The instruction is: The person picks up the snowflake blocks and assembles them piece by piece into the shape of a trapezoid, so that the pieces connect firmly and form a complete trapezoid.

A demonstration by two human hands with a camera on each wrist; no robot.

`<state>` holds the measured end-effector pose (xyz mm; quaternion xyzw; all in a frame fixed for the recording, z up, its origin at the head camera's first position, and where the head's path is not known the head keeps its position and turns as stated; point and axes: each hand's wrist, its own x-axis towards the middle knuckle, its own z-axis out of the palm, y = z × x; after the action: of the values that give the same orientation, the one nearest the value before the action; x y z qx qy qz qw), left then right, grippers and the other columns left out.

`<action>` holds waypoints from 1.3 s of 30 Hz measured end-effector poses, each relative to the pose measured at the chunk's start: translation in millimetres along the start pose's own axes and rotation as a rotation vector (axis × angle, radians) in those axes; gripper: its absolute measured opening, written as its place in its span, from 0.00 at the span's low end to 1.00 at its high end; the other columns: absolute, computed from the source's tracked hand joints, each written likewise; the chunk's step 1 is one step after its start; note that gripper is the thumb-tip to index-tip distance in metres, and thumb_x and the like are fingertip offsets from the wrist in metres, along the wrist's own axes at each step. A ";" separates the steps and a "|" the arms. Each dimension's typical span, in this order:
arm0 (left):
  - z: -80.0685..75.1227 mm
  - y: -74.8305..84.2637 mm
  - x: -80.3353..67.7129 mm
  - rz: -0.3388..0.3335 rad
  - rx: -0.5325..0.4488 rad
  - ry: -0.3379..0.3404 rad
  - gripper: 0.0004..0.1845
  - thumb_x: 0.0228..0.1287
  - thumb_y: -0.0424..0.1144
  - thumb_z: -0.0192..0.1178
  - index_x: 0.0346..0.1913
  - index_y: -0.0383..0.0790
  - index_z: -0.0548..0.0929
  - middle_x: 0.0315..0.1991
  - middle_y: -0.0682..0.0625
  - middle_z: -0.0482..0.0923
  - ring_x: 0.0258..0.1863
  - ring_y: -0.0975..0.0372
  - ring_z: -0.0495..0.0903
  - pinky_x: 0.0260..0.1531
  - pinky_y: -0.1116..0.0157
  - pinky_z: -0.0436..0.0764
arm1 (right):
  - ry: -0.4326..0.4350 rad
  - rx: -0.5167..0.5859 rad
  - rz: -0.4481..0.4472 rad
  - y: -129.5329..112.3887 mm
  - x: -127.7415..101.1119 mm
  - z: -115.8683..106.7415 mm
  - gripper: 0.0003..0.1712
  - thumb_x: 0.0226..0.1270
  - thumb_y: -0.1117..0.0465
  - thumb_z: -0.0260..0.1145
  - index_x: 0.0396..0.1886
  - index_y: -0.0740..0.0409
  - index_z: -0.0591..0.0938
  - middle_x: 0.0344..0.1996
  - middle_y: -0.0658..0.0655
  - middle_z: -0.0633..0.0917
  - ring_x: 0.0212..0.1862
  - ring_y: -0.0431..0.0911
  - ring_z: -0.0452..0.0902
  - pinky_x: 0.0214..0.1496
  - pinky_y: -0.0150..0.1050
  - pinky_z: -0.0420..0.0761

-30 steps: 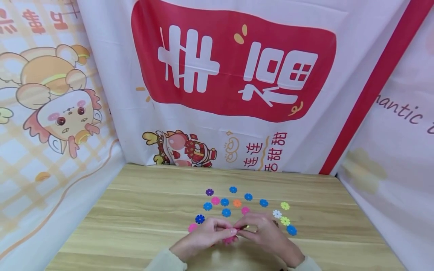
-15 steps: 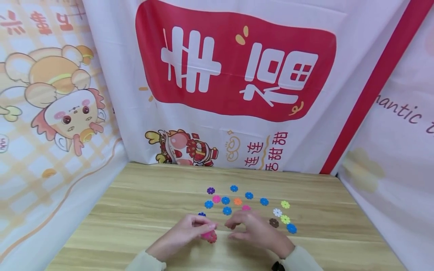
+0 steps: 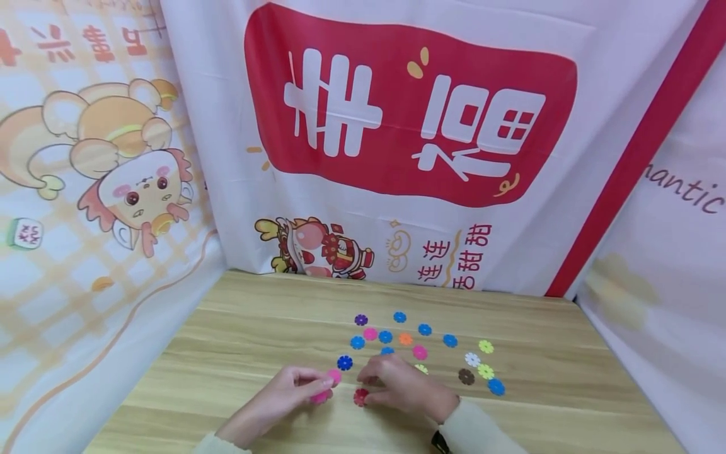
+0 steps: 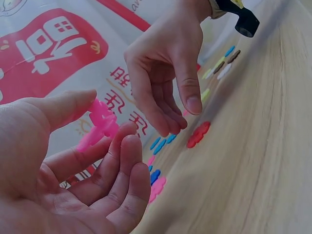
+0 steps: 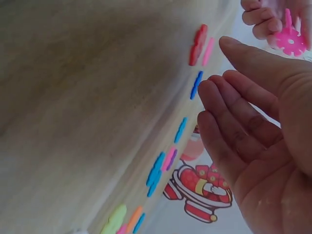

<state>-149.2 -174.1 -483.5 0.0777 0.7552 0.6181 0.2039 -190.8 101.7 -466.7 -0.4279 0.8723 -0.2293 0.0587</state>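
Note:
My left hand [image 3: 283, 394] pinches pink notched snowflake discs [image 4: 101, 119] between thumb and fingers. They look like two discs slotted together at an angle, one edge-on and one face-on in the right wrist view. My right hand [image 3: 399, 384] holds nothing; its fingers bend loosely, with the thumb beside a red snowflake disc [image 3: 360, 396]. That red disc [image 4: 199, 135] lies on the table just beneath the right fingertips. Just beyond the left fingertips a single pink disc [image 3: 334, 377] lies flat, close to a dark blue disc [image 3: 345, 362].
Loose discs spread over the wooden table [image 3: 227, 340] beyond my hands, including a purple disc [image 3: 361, 320], an orange disc [image 3: 405, 338] and several light blue ones. At the right lie a brown disc [image 3: 466, 376] and a white disc [image 3: 472, 359]. Printed cloth [image 3: 397, 239] hangs behind.
My hands were together at the pink discs and have come apart. The left drew away leftward with the pink discs; the right let go and came over beside the red disc.

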 end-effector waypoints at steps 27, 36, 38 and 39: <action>16.6 -4.8 6.9 0.023 0.001 -0.051 0.23 0.74 0.50 0.66 0.59 0.35 0.86 0.53 0.41 0.89 0.47 0.60 0.87 0.46 0.66 0.87 | -0.071 0.108 0.158 8.8 2.2 3.4 0.07 0.62 0.63 0.79 0.33 0.47 0.89 0.30 0.39 0.88 0.32 0.29 0.79 0.37 0.23 0.82; 28.4 -3.4 12.0 0.074 0.005 -0.100 0.20 0.76 0.44 0.65 0.59 0.32 0.86 0.49 0.42 0.88 0.46 0.59 0.85 0.46 0.69 0.88 | -0.015 0.219 0.197 16.4 -13.1 -3.5 0.04 0.71 0.62 0.73 0.35 0.48 0.89 0.30 0.41 0.87 0.31 0.30 0.78 0.36 0.26 0.83; 31.1 -3.5 14.4 0.075 0.012 -0.100 0.19 0.75 0.44 0.66 0.58 0.33 0.86 0.49 0.45 0.87 0.46 0.60 0.84 0.45 0.69 0.87 | 0.000 0.261 0.197 16.9 -16.9 -5.4 0.04 0.72 0.63 0.72 0.36 0.49 0.88 0.31 0.42 0.87 0.31 0.31 0.78 0.36 0.27 0.84; 32.4 -3.4 15.5 0.077 0.016 -0.099 0.19 0.75 0.44 0.66 0.58 0.33 0.86 0.49 0.46 0.87 0.45 0.59 0.84 0.45 0.69 0.87 | 0.008 0.283 0.196 16.9 -18.8 -6.6 0.04 0.72 0.63 0.72 0.36 0.50 0.88 0.31 0.43 0.87 0.32 0.31 0.78 0.36 0.27 0.84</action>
<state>-149.6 -139.9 -495.0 0.1389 0.7454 0.6150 0.2164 -193.1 127.4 -470.3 -0.3274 0.8691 -0.3445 0.1370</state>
